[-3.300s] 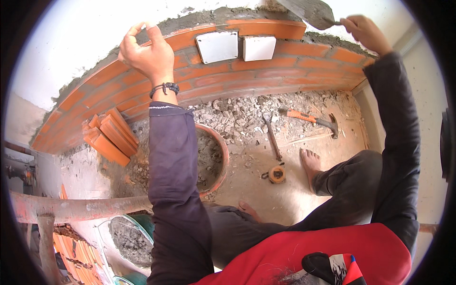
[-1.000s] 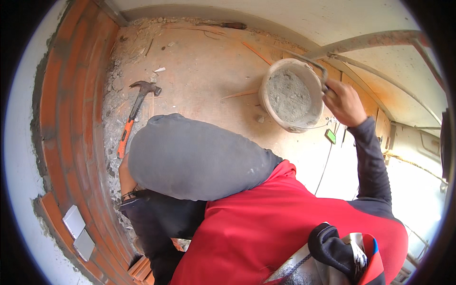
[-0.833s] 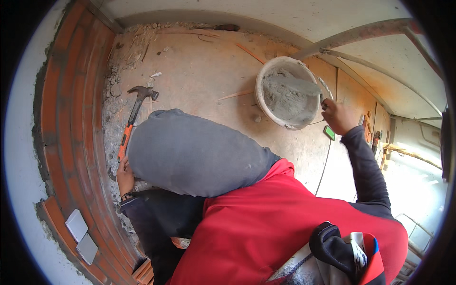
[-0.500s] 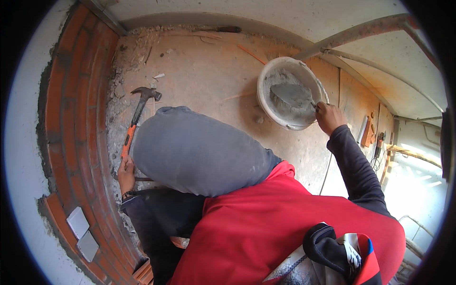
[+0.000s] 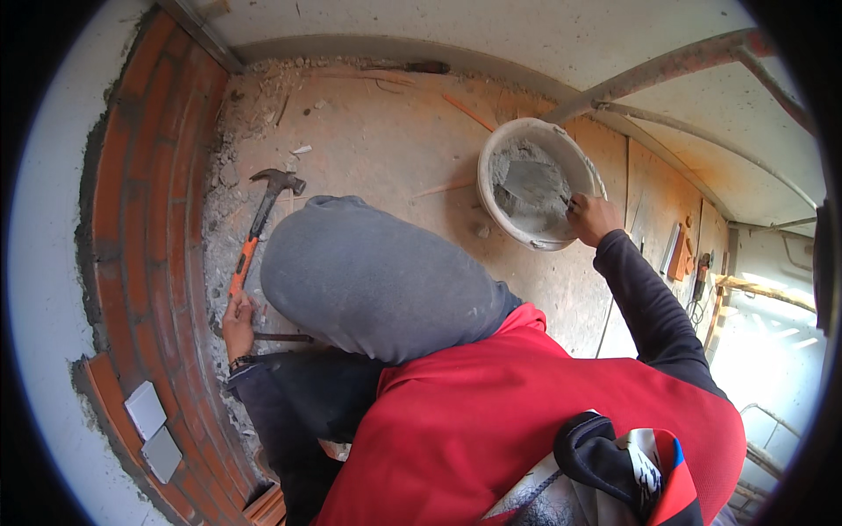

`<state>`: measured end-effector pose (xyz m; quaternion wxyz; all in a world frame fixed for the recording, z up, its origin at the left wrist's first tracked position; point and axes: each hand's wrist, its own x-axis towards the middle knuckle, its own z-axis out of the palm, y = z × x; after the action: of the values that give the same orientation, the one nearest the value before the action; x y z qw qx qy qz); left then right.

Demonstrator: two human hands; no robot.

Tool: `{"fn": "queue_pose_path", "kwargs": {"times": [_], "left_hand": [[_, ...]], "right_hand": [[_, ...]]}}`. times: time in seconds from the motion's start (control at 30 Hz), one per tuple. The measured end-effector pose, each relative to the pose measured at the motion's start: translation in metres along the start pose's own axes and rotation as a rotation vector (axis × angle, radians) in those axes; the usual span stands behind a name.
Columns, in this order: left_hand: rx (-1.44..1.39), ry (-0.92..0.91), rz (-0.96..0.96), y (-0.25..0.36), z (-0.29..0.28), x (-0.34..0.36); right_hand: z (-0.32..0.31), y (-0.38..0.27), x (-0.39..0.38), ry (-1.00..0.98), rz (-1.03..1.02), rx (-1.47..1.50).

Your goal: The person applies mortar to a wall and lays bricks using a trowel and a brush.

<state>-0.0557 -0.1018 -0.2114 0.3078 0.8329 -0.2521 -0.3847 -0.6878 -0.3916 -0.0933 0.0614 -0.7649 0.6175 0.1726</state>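
Note:
My right hand (image 5: 595, 217), at the bucket's near right rim, is closed round the handle of a trowel. The trowel's blade (image 5: 535, 182) lies in grey mortar (image 5: 517, 158) inside a pale round bucket (image 5: 488, 188). Most of the handle is hidden by my fingers. My left hand (image 5: 237, 331) is low beside the brick wall, with its fingers closed round the lower end of a claw hammer (image 5: 248, 250). The hammer has an orange and black handle, and its dark metal head points away from me.
A red brick wall (image 5: 132, 237) runs along the left, with two white tile pieces (image 5: 146, 409) on a ledge. Rubble lines its foot. Metal frame tubing (image 5: 658, 70) stands at the upper right. A dark bar (image 5: 282, 337) lies near my left hand.
My right hand has moved left over the bucket's rim, and the trowel blade has dipped into the mortar. The view has shifted slightly; my left hand still holds the hammer.

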Motion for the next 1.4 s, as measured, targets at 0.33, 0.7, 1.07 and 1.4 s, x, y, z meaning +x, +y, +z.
{"fn": "queue_pose_path", "kwargs": {"times": [0.33,0.7,1.07,1.4], "left_hand": [[-0.016,-0.059,0.024,0.023,0.009,-0.004],[-0.186,-0.038,0.118,-0.038,0.010,0.015],[0.002,0.046,0.118,0.010,0.011,-0.027],[0.104,0.042,0.117,0.057,-0.010,-0.122]], "right_hand": [[-0.005,0.022,-0.023,0.018,0.059,0.172],[-0.010,0.023,-0.035,0.164,0.017,0.282],[-0.099,-0.089,0.030,0.181,-0.420,0.403],[-0.211,-0.351,0.088,0.193,-1.077,0.393]]}}
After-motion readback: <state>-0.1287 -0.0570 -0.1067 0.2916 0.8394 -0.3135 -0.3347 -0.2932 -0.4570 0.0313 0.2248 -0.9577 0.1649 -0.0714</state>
